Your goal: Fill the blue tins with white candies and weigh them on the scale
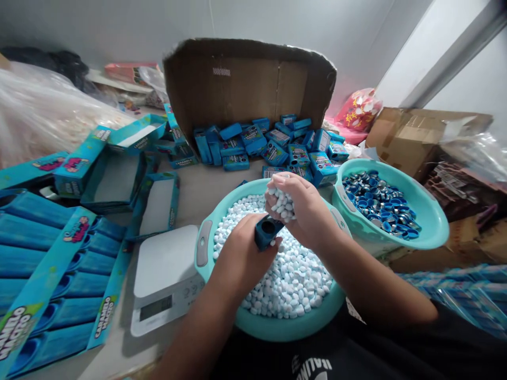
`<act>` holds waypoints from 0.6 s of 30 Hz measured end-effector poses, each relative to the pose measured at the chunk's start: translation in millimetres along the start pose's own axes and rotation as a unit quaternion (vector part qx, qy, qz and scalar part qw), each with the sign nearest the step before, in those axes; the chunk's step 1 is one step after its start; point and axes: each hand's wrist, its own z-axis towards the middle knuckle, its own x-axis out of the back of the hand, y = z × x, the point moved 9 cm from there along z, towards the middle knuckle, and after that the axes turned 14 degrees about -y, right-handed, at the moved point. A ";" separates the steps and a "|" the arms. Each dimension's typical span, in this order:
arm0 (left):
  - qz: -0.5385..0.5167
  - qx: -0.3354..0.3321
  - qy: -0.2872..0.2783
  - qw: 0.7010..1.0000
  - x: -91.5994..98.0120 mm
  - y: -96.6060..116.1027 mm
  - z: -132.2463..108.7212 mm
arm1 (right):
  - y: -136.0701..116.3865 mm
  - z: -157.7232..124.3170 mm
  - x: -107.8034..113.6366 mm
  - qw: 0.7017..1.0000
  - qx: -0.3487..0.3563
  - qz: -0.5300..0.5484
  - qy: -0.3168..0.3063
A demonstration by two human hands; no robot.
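Small white candies (291, 285) fill a turquoise basin (285, 330) right in front of me. Above them my left hand (247, 248) is wrapped round a small blue container (266, 232), its dark round opening facing up toward me. Just above and to the right, my right hand (307, 211) is closed round a handful of the same candies (282, 203), held close over the container. One candy shows at the container's lower edge, by my left fingertips. My right palm is partly hidden by the candies.
A white digital scale (166, 269) stands left of the basin. Blue display boxes (106, 295) with tubes lie farther left. Small blue packs (253, 140) are piled before an upright cardboard box (253, 79). At right, another turquoise basin (431, 227) holds blue and silver caps (380, 206).
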 end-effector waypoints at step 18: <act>0.008 0.002 -0.016 1.000 -1.5 -0.5 -1.9 | 0.8 -0.9 -5.8 1.000 -0.016 -0.014 -0.010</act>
